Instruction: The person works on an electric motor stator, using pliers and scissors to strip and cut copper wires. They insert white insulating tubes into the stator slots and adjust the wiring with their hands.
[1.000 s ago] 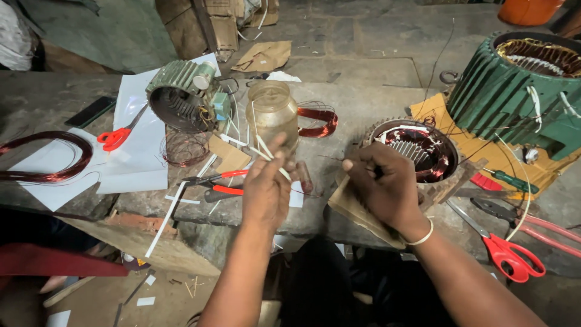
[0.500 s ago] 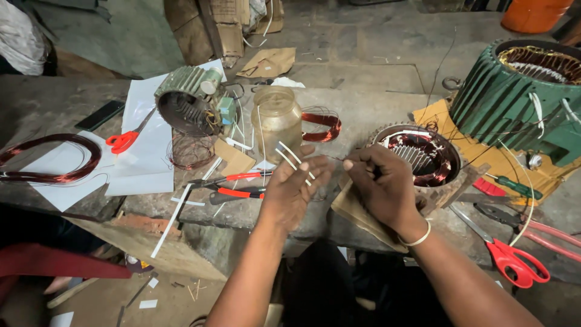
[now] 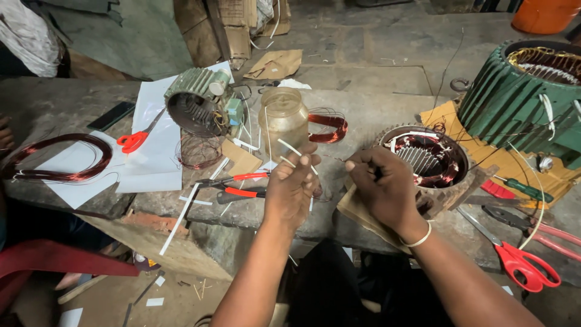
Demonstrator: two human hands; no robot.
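Note:
My left hand (image 3: pixel 292 184) is raised over the bench edge and pinches several thin white sleeve strips (image 3: pixel 290 148) that stick up from its fingers. My right hand (image 3: pixel 382 184) is closed just to its right, fingertips pinching a fine copper wire (image 3: pixel 331 158) that runs toward my left hand. Behind my right hand sits a round stator (image 3: pixel 426 158) with red copper windings and white insulation. A clear glass jar (image 3: pixel 283 121) stands just beyond my left hand.
On the stone bench (image 3: pixel 363 115): a small green motor housing (image 3: pixel 196 106), red pliers (image 3: pixel 233 184), red scissors (image 3: pixel 136 140) on white paper, copper coils (image 3: pixel 57 158) far left, a big green stator (image 3: pixel 520 103) far right, more red scissors (image 3: pixel 514 260), a green screwdriver (image 3: pixel 523 189).
My left hand has moved right and up with the white strips, closing in on my right hand. The view has shifted slightly; my right hand stays near the stator.

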